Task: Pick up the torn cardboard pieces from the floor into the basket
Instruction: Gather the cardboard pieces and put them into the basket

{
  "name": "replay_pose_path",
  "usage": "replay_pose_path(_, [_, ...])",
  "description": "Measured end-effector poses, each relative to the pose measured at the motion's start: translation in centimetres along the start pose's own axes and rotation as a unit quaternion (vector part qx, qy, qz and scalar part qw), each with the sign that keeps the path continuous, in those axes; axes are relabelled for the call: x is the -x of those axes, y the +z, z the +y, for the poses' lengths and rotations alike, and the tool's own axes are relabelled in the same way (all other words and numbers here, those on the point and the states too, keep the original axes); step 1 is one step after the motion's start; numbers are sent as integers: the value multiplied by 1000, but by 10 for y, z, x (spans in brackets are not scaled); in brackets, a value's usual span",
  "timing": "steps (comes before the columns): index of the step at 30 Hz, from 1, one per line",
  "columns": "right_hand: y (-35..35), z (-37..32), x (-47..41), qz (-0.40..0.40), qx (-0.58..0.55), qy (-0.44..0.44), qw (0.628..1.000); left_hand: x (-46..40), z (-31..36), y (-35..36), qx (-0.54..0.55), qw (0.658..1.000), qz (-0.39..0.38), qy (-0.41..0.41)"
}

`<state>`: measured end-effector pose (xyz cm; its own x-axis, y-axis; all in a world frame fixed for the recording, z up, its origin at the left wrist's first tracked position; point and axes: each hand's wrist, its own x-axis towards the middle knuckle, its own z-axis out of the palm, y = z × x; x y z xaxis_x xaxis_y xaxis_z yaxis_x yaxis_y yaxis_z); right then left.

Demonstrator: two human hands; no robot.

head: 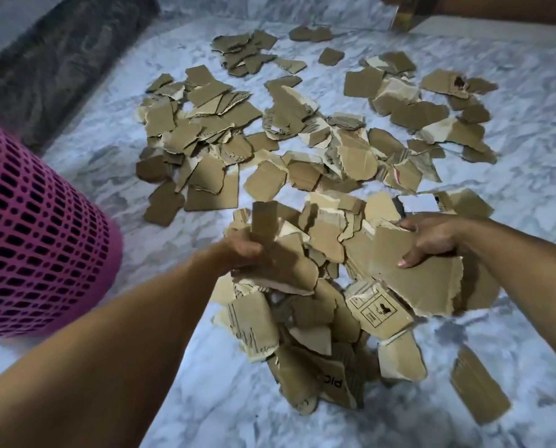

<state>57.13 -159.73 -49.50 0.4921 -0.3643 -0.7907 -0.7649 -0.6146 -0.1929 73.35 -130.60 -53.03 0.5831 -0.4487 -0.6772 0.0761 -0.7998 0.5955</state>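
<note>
At the left edge of the marble floor (141, 334) stands the pink mesh basket (37, 240), its perforated wall filling that side of the view. Just right of it, the left hand (244, 250) curls its fingers round the left side of a thick bundle of torn cardboard pieces (318, 286), with one narrow strip poking up above the knuckles. The bundle hangs between both hands, well apart from the basket, and its lower scraps trail downward toward the floor; whether they touch it cannot be told. One hanging scrap carries printed handling symbols (377, 312). On the bundle's right side the right hand (431, 240) grips a large flat piece, thumb pressed on its top face and fingers wrapped over the upper edge. Beyond the hands, many more scattered cardboard pieces (270, 124) cover the middle and far part of the floor. Near the floor's lower right corner lies a single corrugated strip (477, 386).
</note>
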Motion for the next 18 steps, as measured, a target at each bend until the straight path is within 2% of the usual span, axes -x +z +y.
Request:
replay_pose_path(2, [8, 8, 0, 10, 19, 9, 1000, -5, -3, 15, -105, 993, 55, -24])
replay_pose_path(4, [16, 14, 1, 30, 25, 22, 999, -2, -4, 26, -137, 981, 108, -84])
replay_pose_path(7, [31, 20, 1, 82, 53, 54, 994, 8, -6, 37, -150, 966, 145, -155])
replay_pose_path(10, [46, 23, 4, 116, 52, 90, 988, 20, -15, 45, -79, 950, 207, -220])
replay_pose_path(12, [51, 30, 1, 137, -28, 106, 985, 32, -18, 51, -11, 925, 245, -291])
replay_pose_path(14, [55, 37, -2, 217, -121, 129, 960, 17, -41, 58, 81, 895, 250, -361])
replay_pose_path(15, [54, 32, 9, 257, -161, 144, 942, -23, -72, 65, 144, 880, 238, -384])
replay_pose_path(17, [57, 42, 8, 276, -247, 164, 914, -185, -217, 103, 265, 881, 254, -298])
replay_pose_path(18, [57, 47, 5, 252, -277, 164, 912, -225, -244, 106, 326, 873, 250, -262])
